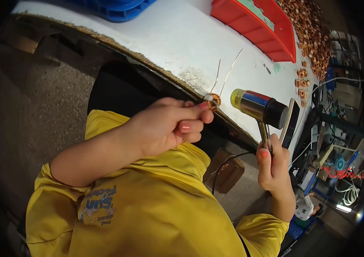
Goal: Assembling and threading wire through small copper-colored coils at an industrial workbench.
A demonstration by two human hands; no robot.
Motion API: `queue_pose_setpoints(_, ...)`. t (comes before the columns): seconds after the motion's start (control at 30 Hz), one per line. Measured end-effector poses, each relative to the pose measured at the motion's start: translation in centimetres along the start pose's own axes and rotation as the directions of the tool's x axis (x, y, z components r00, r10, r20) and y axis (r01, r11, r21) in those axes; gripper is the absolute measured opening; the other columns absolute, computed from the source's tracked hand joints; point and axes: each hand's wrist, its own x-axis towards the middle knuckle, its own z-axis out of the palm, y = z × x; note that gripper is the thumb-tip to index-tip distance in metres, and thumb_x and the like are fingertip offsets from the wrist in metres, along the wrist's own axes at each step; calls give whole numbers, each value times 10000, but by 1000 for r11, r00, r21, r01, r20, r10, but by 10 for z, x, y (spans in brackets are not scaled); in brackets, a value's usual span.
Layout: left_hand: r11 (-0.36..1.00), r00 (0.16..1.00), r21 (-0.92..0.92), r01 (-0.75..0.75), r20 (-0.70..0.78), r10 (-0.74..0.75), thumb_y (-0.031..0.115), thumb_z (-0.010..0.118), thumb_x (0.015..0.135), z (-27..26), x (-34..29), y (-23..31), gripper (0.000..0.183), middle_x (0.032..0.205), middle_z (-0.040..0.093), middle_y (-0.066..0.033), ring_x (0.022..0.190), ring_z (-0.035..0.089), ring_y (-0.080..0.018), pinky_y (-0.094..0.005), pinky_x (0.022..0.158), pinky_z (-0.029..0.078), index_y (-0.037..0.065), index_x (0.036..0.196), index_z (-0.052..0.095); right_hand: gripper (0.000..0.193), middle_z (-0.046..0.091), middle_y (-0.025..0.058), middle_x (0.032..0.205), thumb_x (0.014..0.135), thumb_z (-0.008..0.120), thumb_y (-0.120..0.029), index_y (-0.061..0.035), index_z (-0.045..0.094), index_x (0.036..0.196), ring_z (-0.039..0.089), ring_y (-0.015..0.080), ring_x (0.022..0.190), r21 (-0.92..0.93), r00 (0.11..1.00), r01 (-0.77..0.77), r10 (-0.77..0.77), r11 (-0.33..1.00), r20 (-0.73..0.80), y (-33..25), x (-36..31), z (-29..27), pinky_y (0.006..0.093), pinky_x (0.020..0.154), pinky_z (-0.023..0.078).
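My left hand [177, 122] is closed, pinching a small ring-shaped copper wire coil [213, 101] between thumb and fingertips near the table edge. Two straight wire leads [230, 70] rise from the coil over the white tabletop. My right hand [273, 165] wraps round the handle of a two-faced mallet [255, 107]. One mallet face is translucent yellow and points toward the coil; the other is black. The mallet head hangs over the table edge, a short gap to the right of the coil. My right palm hides the lower part of the handle.
The white table [160, 34] has a worn, chipped edge. On it stand a red bin [255, 25] and a blue crate [120, 10]. A large heap of copper coils [310, 30] lies at the far right, several loose ones beside it. Below, a cardboard box [229, 171] sits on the floor.
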Motion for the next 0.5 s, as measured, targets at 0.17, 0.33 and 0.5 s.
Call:
queue_pose_setpoints(0.17,1000,999,15,-26,-34,26,30,447,937,1,8,-1,115,945,582,-72,541,373,-28,-163,507,281,-17,947,551,193,464,29,593,907,441,-182,-31,485,795,354,145,491,-52,998,-7,4,999,-60,2,6,5,264,481,324)
queue_pose_setpoints(0.33,999,999,15,-32,-33,32,28,450,938,1,8,0,113,958,584,-87,554,379,-31,-163,514,287,-32,957,543,201,457,34,588,916,423,-177,-21,492,810,347,158,485,-216,990,105,-122,971,-68,11,11,9,275,475,319)
queue_pose_setpoints(0.5,999,999,-2,-41,-29,41,31,446,941,0,11,-2,120,956,581,-98,564,382,-34,-167,518,293,-45,978,531,200,457,49,585,922,411,-164,-12,492,820,354,180,471,-270,996,57,-71,961,-45,12,15,10,289,469,323)
